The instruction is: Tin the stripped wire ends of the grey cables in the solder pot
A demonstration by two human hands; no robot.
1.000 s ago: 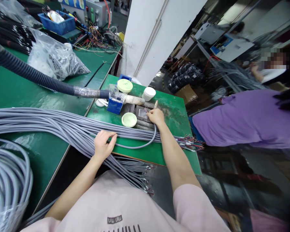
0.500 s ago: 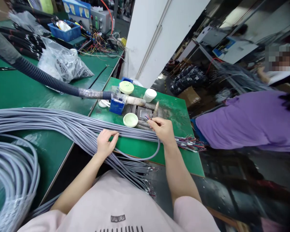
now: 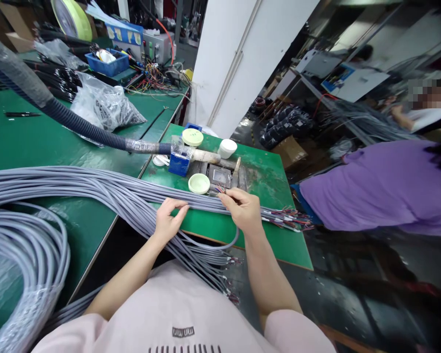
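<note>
My right hand [image 3: 245, 212] pinches the stripped end of a grey cable, whose thin coloured wires [image 3: 219, 189] stick out past the fingertips. That cable loops down below the hand and back left. My left hand [image 3: 170, 221] rests against the thick bundle of grey cables [image 3: 132, 189], thumb and forefinger tips together; what lies between them is too small to make out. Just beyond the hands sits a small metal pot [image 3: 221, 177] in a stained block. An open pale-green round tub [image 3: 199, 184] stands left of it.
A ribbed hose [image 3: 91, 131] runs over the bench to a blue box [image 3: 179, 164]. White [image 3: 228, 148] and yellow-lidded [image 3: 193, 137] tubs stand behind. Coiled cable [image 3: 25, 255] lies at left, more cable ends [image 3: 228, 279] hang below. A person in purple [image 3: 382, 186] is at right.
My right hand has lowered slightly toward me with the wire ends, away from the metal pot. The left hand sits a little further right in view; the camera has shifted slightly.
</note>
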